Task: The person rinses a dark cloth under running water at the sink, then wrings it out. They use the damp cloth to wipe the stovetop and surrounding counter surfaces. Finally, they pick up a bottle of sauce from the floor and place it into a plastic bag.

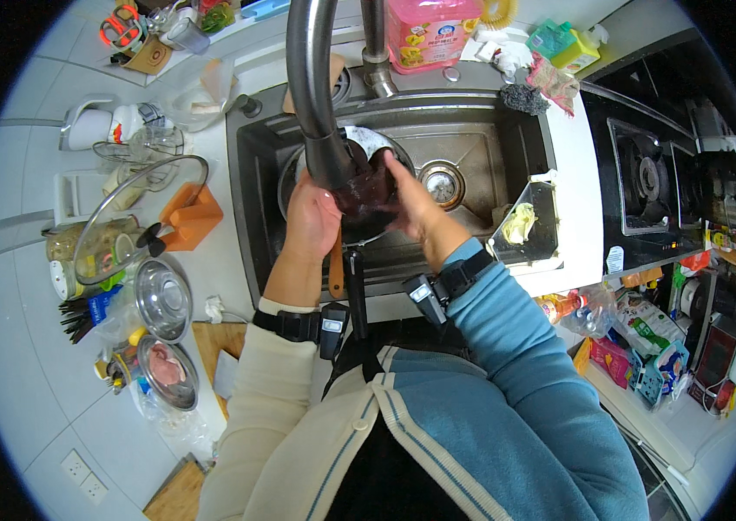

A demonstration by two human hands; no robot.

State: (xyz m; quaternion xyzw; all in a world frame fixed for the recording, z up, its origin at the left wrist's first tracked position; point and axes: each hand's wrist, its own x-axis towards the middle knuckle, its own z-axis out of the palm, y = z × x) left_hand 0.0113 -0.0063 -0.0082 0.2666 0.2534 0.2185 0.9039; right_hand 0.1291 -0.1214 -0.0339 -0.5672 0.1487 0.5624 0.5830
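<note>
Under the spout of the kitchen faucet [316,84], both my hands are around a wet, dark reddish-brown item [371,189]; what it is cannot be made out. My left hand [314,215] cups its left side, the fingers partly hidden by the spout and the item. On its right side rests my right hand [412,198], thumb along the upper edge. Below them a frying pan [384,138] sits in the dark sink [524,130], its black handle [356,286] pointing towards me. A wooden utensil handle [337,267] lies beside that handle.
A corner strainer [553,228] with pale green leaf scraps [519,223] hangs at the sink's right. On the left counter are a glass lid [98,215], an orange holder [192,218] and a steel bowl of raw meat [166,365]. A gas hob [648,176] is right.
</note>
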